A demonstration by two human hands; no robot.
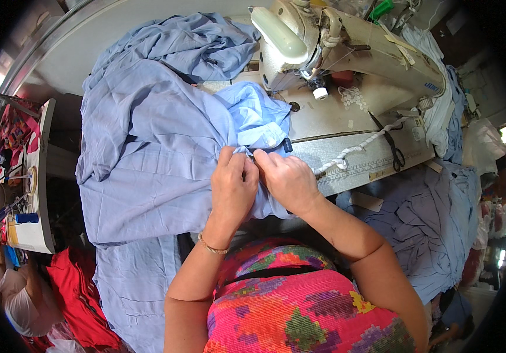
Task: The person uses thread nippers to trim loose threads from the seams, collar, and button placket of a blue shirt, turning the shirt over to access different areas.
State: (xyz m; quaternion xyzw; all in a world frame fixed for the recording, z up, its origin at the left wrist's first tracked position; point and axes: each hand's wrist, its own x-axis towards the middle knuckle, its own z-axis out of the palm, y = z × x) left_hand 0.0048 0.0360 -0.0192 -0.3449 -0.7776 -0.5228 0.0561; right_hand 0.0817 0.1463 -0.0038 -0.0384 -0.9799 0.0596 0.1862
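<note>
A large heap of light blue fabric (147,147) spreads over the left half of the sewing table and hangs off its front edge. My left hand (233,182) pinches the cloth at the heap's right side, fingers curled. Right beside it, my right hand (285,181) grips the same cloth, the two hands almost touching. The bit of fabric between the fingertips is mostly hidden. Just beyond the hands lies a brighter blue bunched piece (253,112). Above and to the right stands a sewing machine (347,44), its head over the table; neither hand touches it.
Black scissors (393,147) and a twisted white cord (356,147) lie on the table's right part. Small pale buttons (353,98) are scattered under the machine arm. More blue fabric (423,223) is heaped at the right. Another person (23,294) is at the far left, near a second table (44,176).
</note>
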